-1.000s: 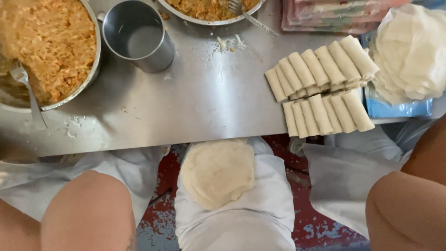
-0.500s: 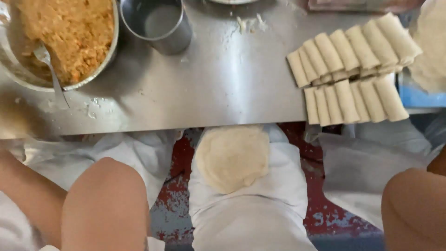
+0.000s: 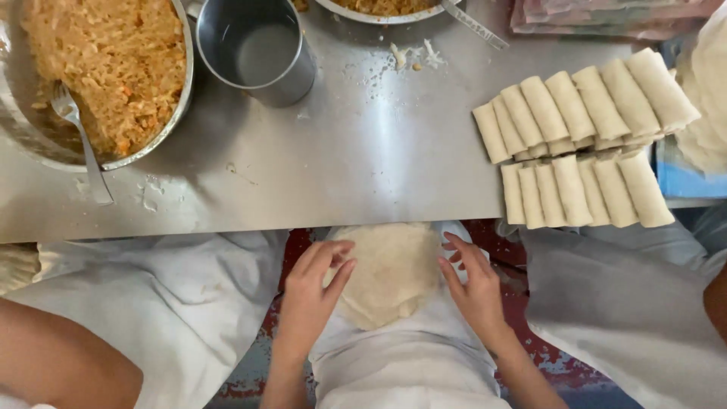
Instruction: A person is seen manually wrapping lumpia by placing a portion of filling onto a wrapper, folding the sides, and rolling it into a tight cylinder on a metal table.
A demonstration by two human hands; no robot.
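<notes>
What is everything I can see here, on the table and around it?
Round wrapper: one, pale cream, on the white cloth over the lap.
Rolled wraps: about sixteen, pale cream, two rows on the right of the table.
Filling bowl: one, metal, orange shreds, top left, with a fork.
Metal cup: one, silver, top centre.
Second bowl: one, top edge.
Wrapper stack: cream, far right.
Steel table: one, grey.
Left hand: on the wrapper's left edge.
Right hand: at its right edge.

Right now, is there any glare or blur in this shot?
Head view: soft glare streaks the steel table at centre; the rolls and both hands, left hand and right hand, look sharp; only the far edges are cropped.
</notes>
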